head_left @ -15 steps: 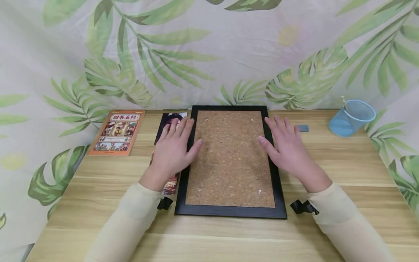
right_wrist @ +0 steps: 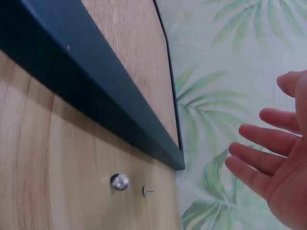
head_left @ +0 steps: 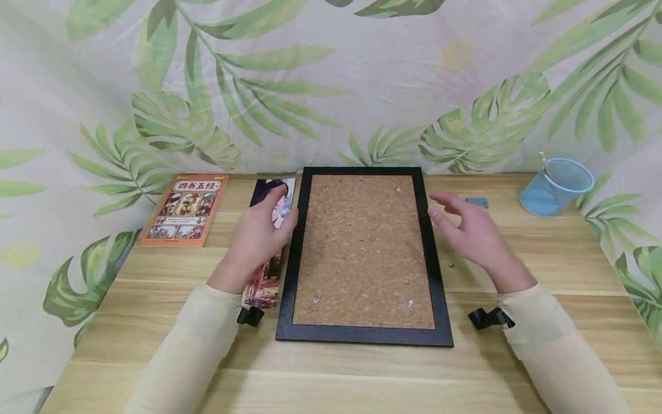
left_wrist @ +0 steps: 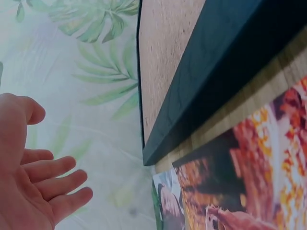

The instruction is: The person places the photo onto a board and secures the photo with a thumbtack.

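A cork board [head_left: 364,247] in a black frame [head_left: 364,334] lies on the table. By its left edge hovers my left hand [head_left: 253,236], palm turned inward, fingers loosely bent, holding nothing. Beneath that hand lie two printed pictures, an upper portrait [head_left: 283,214] and a lower reddish one [head_left: 262,290], both partly hidden in the head view. My right hand [head_left: 474,238] hovers empty by the right edge, its fingers relaxed. Two metal thumbtacks lie right of the board in the right wrist view: a rounded one [right_wrist: 119,181] and one with its point showing [right_wrist: 145,190].
An orange comic-style book [head_left: 186,211] lies at the back left. Behind my right hand is a small blue block [head_left: 477,202]. A blue mesh pen cup [head_left: 548,192] with a thin stick stands at the back right. A leaf-patterned cloth [head_left: 362,86] hangs behind the table.
Both hands have drawn outward from over the board's frame, and their fingers have gone from spread and straight to loosely bent. More of the pictures and a small tack at right now show.
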Available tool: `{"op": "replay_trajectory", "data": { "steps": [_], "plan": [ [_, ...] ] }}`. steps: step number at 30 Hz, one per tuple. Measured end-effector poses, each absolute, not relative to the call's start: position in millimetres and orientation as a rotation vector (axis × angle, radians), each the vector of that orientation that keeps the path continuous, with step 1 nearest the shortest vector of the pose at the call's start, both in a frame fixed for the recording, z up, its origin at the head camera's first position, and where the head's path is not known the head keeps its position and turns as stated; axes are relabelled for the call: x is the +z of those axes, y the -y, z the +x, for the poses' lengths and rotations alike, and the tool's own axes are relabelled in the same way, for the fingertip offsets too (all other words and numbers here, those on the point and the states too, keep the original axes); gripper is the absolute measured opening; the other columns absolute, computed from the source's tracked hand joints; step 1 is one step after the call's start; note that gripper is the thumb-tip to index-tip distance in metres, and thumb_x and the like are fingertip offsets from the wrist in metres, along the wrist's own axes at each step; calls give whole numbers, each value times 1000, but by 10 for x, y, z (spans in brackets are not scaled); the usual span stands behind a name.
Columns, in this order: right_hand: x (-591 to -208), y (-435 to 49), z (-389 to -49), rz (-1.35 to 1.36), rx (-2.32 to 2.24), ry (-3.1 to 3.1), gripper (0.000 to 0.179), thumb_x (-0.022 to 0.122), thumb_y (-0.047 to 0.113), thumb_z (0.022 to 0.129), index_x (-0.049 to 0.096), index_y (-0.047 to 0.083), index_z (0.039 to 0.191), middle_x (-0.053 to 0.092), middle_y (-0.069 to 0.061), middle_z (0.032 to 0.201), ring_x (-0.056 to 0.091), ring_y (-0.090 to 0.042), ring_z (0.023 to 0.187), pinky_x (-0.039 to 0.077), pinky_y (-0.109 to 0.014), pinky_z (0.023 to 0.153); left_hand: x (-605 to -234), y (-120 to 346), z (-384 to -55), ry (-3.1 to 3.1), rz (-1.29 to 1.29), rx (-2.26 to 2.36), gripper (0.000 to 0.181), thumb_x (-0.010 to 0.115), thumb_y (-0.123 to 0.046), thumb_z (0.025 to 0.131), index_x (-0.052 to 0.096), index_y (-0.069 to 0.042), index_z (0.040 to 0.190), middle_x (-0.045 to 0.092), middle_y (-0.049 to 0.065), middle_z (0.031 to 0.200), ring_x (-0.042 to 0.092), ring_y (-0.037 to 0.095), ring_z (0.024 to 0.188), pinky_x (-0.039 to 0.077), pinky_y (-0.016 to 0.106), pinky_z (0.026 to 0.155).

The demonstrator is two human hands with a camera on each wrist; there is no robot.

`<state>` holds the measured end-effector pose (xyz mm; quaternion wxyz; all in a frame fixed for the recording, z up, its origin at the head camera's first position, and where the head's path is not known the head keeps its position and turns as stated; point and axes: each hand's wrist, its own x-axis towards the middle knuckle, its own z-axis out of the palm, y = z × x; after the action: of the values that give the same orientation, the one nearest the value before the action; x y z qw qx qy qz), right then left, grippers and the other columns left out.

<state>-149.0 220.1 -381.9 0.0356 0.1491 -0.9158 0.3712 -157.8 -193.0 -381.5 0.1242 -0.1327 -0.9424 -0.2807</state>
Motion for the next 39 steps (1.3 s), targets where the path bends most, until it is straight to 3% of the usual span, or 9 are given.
{"op": "replay_trajectory", "data": {
  "steps": [2,3,7,12,18,29,39],
  "plan": [
    [-3841,-2234,-1514,436,1187,2795,48,53,30,114,58,1,152,64,-28,147,63,-53,131,51,-68,103,-3825,1971,-1598,2741,-366,-874,55,62,-30,108,55,-1,154,68,26,143,75,45,88,59,57,85],
    [-3847,-2250,-1522,421,1211,2789,47,53,30,114,60,1,150,65,-27,147,63,-51,131,51,-67,104,-3827,1990,-1607,2739,-357,-905,53,62,-29,108,56,0,152,69,26,142,76,45,89,60,57,85],
    [-3894,-2330,-1568,388,1238,2786,43,54,30,114,65,1,144,71,-23,140,68,-44,125,52,-57,102,-3830,2056,-1657,2731,-303,-996,48,61,-28,108,60,2,146,73,25,135,76,43,113,61,57,96],
    [-3995,-2463,-1606,354,1192,2834,38,57,30,113,71,2,134,76,-21,128,70,-36,115,51,-38,94,-3852,2147,-1722,2757,-233,-1040,44,60,-27,109,64,2,141,77,22,123,77,38,108,61,52,97],
    [-4110,-2596,-1644,329,1133,2878,30,63,25,110,75,1,123,78,-19,113,65,-24,99,46,-15,81,-3901,2284,-1821,2854,-187,-935,39,61,-27,108,67,3,133,75,19,110,71,35,96,58,51,87],
    [-4263,-2741,-1708,338,1026,3132,22,72,23,105,77,4,114,76,-12,105,64,-21,93,50,-33,83,-4032,2547,-1981,3093,-48,-821,42,60,-29,109,64,6,132,69,20,101,60,27,75,47,38,67],
    [-4315,-2734,-1709,417,948,3171,15,75,19,102,78,4,104,72,-7,91,59,-17,83,48,-32,75,-4126,2661,-2084,3228,73,-781,55,60,-37,110,58,12,137,68,27,110,64,34,86,52,49,81]
  ]
}}
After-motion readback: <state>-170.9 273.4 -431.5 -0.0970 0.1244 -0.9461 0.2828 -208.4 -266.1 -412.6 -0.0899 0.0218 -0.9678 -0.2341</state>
